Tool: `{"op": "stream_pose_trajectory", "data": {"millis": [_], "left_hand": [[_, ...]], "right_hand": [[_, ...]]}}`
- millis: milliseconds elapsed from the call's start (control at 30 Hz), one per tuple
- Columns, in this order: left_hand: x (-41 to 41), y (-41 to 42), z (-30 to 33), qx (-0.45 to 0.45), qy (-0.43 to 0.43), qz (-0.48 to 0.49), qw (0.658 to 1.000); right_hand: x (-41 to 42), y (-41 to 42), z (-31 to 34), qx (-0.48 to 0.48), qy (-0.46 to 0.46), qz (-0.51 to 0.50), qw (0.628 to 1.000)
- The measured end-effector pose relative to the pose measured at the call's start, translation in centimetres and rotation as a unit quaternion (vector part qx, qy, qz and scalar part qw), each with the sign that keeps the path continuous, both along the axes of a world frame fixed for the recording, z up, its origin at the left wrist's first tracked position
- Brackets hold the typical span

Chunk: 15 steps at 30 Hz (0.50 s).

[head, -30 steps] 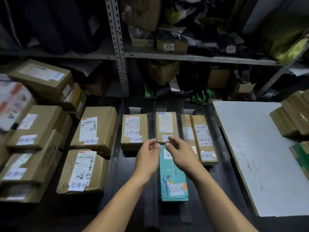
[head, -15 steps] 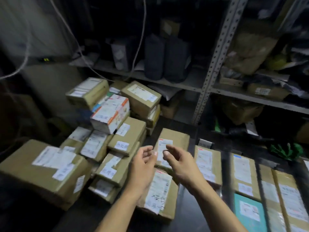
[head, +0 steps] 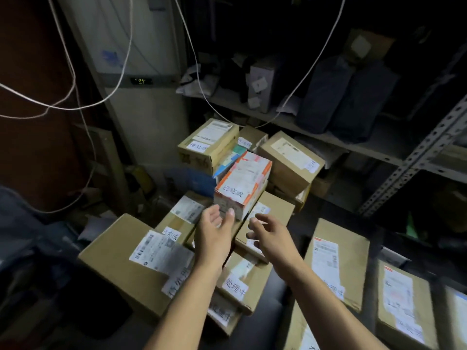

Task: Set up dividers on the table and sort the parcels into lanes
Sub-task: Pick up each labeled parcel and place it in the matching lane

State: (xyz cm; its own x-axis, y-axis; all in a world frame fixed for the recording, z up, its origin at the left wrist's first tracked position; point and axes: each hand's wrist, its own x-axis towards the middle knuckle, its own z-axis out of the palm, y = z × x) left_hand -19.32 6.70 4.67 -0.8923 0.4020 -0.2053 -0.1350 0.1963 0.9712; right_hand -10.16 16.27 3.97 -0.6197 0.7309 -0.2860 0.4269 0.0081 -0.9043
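Observation:
A white and orange parcel [head: 243,183] with a handwritten label lies on top of a heap of brown cardboard parcels [head: 141,263] at the left of the table. My left hand [head: 214,228] hovers just below its near end, fingers relaxed, thumb close to the box face. My right hand [head: 267,233] is a little to the right, fingers loosely spread, holding nothing. More brown parcels [head: 338,258] lie in rows at the right, on the dark table.
A metal shelf rack [head: 414,157] with dark bags and boxes stands behind the heap. White cables [head: 75,104] hang across the upper left. A tall pale unit with a "25" display [head: 141,81] stands at the back left.
The view has swung left from the sorted lanes to the parcel heap. Both hands have moved forward, empty, toward the white and orange parcel.

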Motion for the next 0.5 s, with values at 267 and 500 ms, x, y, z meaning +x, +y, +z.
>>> {"op": "stream_pose_trajectory", "data": {"millis": [267, 500], "left_hand": [[-8.1, 4.9, -0.5, -0.118, -0.024, -0.057, 0.991], [-8.1, 5.9, -2.3, -0.139, 0.006, -0.083, 0.987]], "right_hand": [[-6.7, 4.3, -1.5, -0.064, -0.032, -0.068, 0.995], [-6.9, 3.2, -2.2, -0.090, 0.019, -0.042, 0.995]]}}
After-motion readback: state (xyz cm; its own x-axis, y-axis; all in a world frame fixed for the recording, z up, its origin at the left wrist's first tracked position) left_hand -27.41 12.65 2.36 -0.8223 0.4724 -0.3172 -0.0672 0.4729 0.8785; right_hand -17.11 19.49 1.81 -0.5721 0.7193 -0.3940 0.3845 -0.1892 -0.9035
